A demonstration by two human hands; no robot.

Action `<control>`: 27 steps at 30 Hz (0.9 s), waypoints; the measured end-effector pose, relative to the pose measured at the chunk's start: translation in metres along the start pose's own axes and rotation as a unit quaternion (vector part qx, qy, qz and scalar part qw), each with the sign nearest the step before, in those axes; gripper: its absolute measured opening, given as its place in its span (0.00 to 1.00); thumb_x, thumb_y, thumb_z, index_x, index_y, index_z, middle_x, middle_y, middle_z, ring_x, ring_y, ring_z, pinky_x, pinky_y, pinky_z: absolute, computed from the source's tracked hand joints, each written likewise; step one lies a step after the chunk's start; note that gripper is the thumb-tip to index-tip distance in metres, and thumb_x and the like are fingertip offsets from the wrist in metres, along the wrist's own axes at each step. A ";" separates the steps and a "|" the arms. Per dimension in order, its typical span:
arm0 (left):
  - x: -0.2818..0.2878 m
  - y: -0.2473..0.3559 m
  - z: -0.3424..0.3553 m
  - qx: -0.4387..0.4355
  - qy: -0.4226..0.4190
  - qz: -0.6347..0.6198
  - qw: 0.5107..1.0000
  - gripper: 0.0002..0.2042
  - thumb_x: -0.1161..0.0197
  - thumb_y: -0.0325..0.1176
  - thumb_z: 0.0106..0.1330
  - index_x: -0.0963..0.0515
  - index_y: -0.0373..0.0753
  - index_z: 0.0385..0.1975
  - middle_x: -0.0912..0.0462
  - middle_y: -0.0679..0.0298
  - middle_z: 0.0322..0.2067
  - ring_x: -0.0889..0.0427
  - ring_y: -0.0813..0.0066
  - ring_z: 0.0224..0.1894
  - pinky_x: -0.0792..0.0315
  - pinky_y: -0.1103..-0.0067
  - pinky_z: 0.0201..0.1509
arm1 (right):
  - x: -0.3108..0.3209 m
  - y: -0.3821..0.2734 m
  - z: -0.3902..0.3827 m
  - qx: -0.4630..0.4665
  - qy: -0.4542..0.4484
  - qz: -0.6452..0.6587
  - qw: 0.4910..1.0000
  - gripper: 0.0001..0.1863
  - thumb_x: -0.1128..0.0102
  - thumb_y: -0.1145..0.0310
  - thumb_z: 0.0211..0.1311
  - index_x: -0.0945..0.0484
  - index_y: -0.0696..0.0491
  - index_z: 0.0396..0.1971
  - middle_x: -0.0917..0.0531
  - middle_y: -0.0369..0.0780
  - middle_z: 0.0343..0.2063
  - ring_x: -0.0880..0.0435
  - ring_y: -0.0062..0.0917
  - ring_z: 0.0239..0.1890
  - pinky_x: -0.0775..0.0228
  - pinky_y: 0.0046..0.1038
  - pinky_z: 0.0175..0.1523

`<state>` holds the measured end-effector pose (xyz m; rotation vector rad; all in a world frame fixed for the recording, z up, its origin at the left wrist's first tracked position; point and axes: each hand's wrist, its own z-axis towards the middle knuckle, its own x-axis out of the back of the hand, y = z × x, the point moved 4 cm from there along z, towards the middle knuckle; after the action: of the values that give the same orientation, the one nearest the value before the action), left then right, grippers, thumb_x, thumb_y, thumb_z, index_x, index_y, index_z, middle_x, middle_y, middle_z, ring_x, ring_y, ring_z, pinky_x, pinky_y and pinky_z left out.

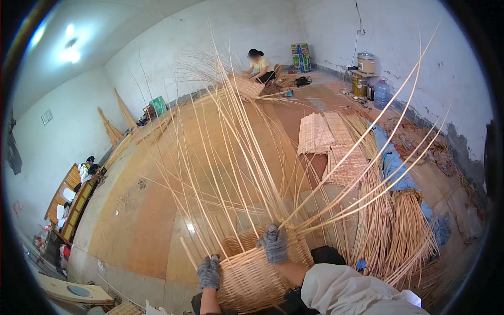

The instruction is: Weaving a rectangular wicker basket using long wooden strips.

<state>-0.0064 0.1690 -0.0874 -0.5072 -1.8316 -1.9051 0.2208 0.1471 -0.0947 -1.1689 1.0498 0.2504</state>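
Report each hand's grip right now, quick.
Left hand: closed on the woven basket, at its left edge.
Right hand: closed on the same basket's rim, farther right.

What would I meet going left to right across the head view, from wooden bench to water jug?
Wooden bench → left hand at the woven basket's left side → right hand at its rim → flat woven panels → blue water jug.

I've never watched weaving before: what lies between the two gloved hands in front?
In the head view, the upper edge of a woven basket lies between the left hand and right hand.
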 end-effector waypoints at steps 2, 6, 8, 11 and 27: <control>0.001 0.003 -0.002 0.005 0.011 0.013 1.000 0.13 0.50 0.37 0.62 0.23 0.33 0.34 0.21 0.55 0.29 0.25 0.68 0.31 0.32 0.77 0.38 | -0.002 -0.001 0.000 0.009 -0.019 0.030 0.999 0.07 0.54 0.62 0.61 0.39 0.48 0.31 0.37 0.31 0.11 0.39 0.19 0.10 0.33 0.29 0.17; 0.003 0.010 -0.004 -0.025 0.013 0.024 0.999 0.13 0.50 0.37 0.62 0.22 0.34 0.30 0.24 0.58 0.22 0.25 0.68 0.27 0.32 0.76 0.33 | -0.003 -0.004 -0.001 0.019 -0.019 0.011 1.000 0.09 0.53 0.59 0.61 0.39 0.46 0.28 0.37 0.31 0.10 0.38 0.19 0.08 0.34 0.28 0.16; 0.004 0.012 -0.003 -0.039 0.022 0.032 0.998 0.13 0.50 0.38 0.62 0.22 0.35 0.30 0.24 0.58 0.21 0.25 0.67 0.26 0.32 0.75 0.33 | -0.003 -0.004 -0.001 0.013 -0.017 0.020 1.000 0.10 0.53 0.58 0.61 0.39 0.47 0.28 0.37 0.31 0.10 0.39 0.19 0.08 0.34 0.28 0.16; 0.005 0.010 -0.003 -0.020 0.034 0.029 0.999 0.12 0.49 0.38 0.61 0.22 0.36 0.30 0.25 0.57 0.19 0.25 0.65 0.24 0.32 0.74 0.31 | -0.004 -0.004 -0.002 0.013 -0.014 0.000 1.000 0.10 0.52 0.58 0.60 0.39 0.48 0.30 0.38 0.32 0.11 0.39 0.18 0.09 0.33 0.28 0.17; -0.002 -0.024 0.010 -0.039 0.024 0.021 0.999 0.12 0.49 0.38 0.61 0.22 0.37 0.30 0.23 0.53 0.22 0.25 0.62 0.26 0.33 0.73 0.35 | -0.004 -0.007 -0.003 0.035 0.001 -0.037 0.999 0.10 0.51 0.59 0.60 0.38 0.48 0.30 0.38 0.32 0.11 0.38 0.19 0.11 0.32 0.29 0.18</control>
<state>-0.0180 0.1792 -0.1084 -0.5176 -1.7088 -1.9488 0.2217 0.1431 -0.0873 -1.1433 1.0084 0.1538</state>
